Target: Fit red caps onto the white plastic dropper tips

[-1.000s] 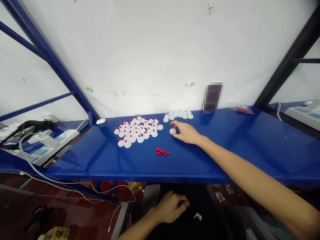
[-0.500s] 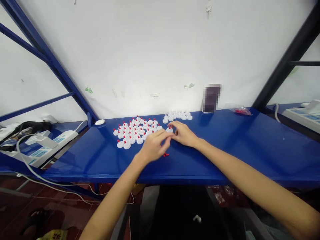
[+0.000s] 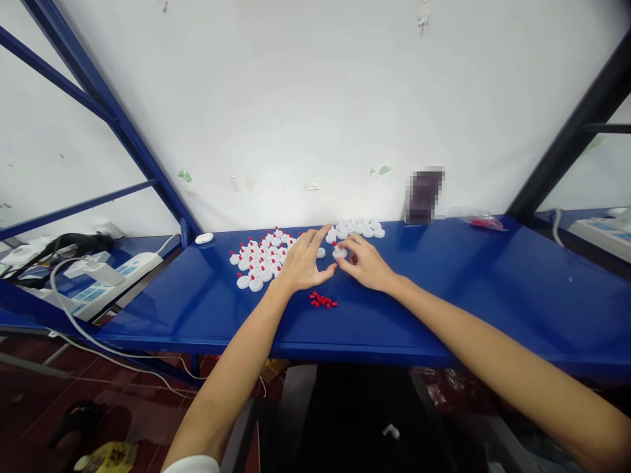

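Pinching red-tipped white cap (image 3: 339, 253) in right hand (image 3: 369, 264), beside spread left hand (image 3: 299, 264), behind loose red tips (image 3: 323, 300); seemingly mostly done, with tipped caps (image 3: 256, 284) left of tips, plain caps (image 3: 367, 232) remaining behind.

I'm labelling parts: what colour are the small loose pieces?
The loose pieces are red, shown in the head view.

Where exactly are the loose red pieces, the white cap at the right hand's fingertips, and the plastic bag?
Red pieces (image 3: 323, 300): head view, middle of the little heap.
White cap (image 3: 339, 253): head view, on its round base.
Bag (image 3: 483, 223): head view, middle, where red shows through.
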Demonstrator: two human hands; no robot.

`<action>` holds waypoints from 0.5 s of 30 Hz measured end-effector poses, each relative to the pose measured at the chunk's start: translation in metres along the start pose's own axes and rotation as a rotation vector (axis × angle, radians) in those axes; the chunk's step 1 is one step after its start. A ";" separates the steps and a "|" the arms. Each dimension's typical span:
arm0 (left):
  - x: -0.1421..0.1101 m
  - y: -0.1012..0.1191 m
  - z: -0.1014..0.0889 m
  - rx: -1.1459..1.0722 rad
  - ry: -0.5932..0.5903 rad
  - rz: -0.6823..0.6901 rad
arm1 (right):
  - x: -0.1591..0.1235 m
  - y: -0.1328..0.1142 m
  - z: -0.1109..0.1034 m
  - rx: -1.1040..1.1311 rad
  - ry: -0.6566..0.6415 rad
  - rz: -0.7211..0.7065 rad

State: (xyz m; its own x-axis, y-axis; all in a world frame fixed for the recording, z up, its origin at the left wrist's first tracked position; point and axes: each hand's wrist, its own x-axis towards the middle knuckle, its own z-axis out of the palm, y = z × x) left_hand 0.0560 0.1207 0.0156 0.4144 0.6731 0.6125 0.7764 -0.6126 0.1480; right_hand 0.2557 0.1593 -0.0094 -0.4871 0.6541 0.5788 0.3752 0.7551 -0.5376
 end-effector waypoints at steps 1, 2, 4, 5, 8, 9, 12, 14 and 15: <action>-0.002 -0.001 0.000 -0.009 0.005 -0.004 | 0.000 -0.002 0.000 -0.003 -0.003 -0.005; -0.003 -0.003 0.000 -0.017 0.006 -0.008 | 0.000 -0.005 0.000 -0.007 -0.007 -0.012; -0.005 -0.003 0.002 -0.027 -0.006 -0.014 | 0.000 -0.009 -0.001 -0.018 -0.023 -0.031; -0.006 -0.003 0.003 -0.033 -0.016 -0.012 | 0.000 -0.011 -0.001 -0.025 -0.035 -0.039; -0.006 0.000 0.007 -0.060 -0.048 -0.002 | -0.001 -0.013 -0.001 -0.031 -0.060 -0.060; -0.006 0.000 0.008 -0.069 -0.055 -0.002 | -0.001 -0.014 -0.001 -0.030 -0.068 -0.063; -0.006 0.000 0.008 -0.082 -0.060 -0.020 | -0.001 -0.014 -0.001 -0.031 -0.084 -0.058; -0.006 0.000 0.008 -0.082 -0.062 -0.030 | -0.001 -0.014 -0.001 -0.030 -0.093 -0.053; -0.006 0.000 0.008 -0.081 -0.064 -0.034 | -0.001 -0.015 -0.001 -0.028 -0.097 -0.050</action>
State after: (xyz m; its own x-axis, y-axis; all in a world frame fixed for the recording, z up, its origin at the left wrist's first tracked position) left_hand 0.0568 0.1200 0.0059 0.4203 0.7176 0.5553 0.7504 -0.6190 0.2320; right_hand 0.2516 0.1477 -0.0013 -0.5796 0.6089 0.5416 0.3697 0.7887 -0.4911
